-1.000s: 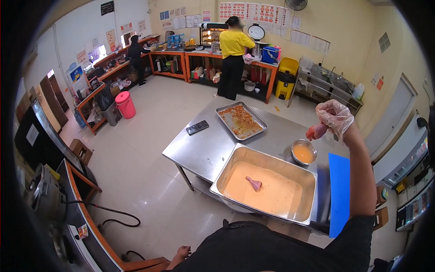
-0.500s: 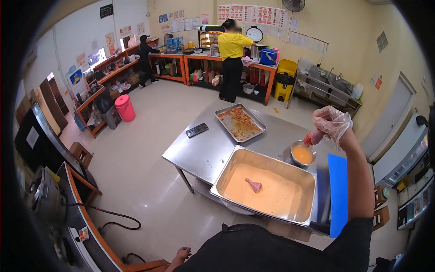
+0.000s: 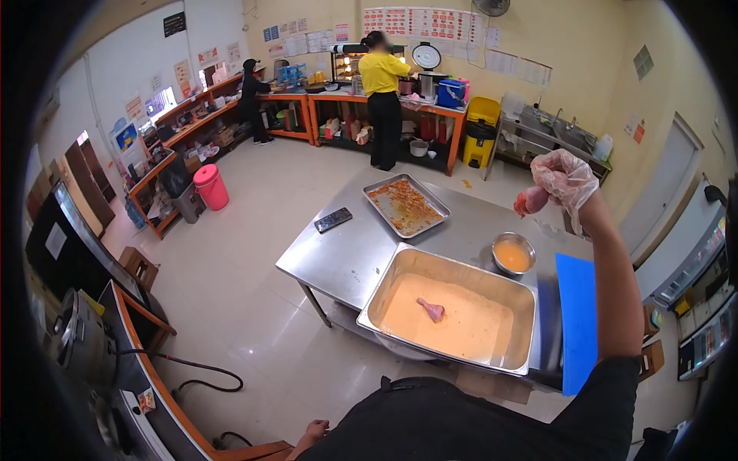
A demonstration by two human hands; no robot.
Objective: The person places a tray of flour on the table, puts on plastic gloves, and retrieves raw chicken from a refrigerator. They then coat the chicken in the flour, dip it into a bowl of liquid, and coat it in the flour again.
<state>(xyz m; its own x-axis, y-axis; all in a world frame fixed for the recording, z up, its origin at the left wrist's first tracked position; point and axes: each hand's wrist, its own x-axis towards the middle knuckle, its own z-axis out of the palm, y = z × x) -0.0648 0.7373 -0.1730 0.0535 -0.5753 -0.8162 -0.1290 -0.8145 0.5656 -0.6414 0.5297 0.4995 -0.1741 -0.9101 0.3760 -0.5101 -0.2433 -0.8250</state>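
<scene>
My right hand, in a clear plastic glove, is closed around a raw chicken drumstick. It holds the drumstick in the air above a small metal bowl of orange liquid, not touching it. A second drumstick lies on pale orange powder in a deep steel pan at the table's near side. Low at the left of my body hangs my bare left hand, away from the table, its fingers loosely bent and apart with nothing visible in them.
On the steel table are a shallow tray with orange-brown residue and a black phone. A blue sheet is by the right edge. A person in yellow and one in black stand at back counters.
My right hand has raised the drumstick a little, farther above the bowl. The other drumstick stays in the pan. The person in black has shifted posture slightly.
</scene>
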